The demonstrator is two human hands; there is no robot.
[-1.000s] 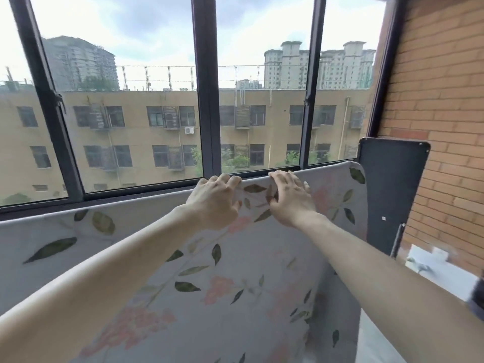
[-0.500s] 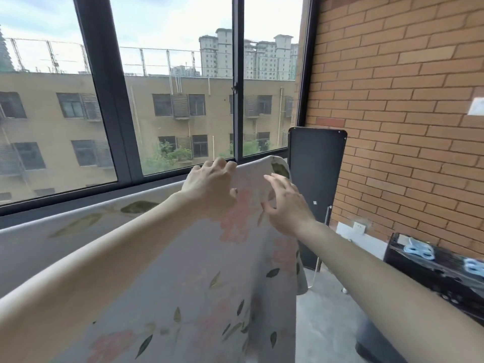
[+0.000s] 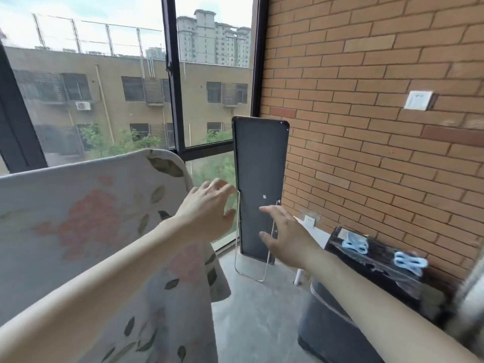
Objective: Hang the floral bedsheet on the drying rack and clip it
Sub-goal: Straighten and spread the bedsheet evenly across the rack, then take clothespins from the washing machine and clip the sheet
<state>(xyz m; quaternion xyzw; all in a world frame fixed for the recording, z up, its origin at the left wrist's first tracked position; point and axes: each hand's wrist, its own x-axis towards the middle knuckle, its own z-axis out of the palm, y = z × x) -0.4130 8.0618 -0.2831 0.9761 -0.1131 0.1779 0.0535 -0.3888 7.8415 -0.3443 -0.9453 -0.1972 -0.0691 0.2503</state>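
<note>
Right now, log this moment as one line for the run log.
sheet: floral bedsheet draped, no clip visible | left hand open, holding nothing | right hand open, empty | light blue clips on dark box, right

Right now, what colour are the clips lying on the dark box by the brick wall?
Pale blue clips, on the dark box; the head view shows them.

No readable text anywhere: small white sticker (image 3: 264, 197) on black folded board (image 3: 260, 163) too tiny, wall switch plate (image 3: 418, 100) blank.
</note>
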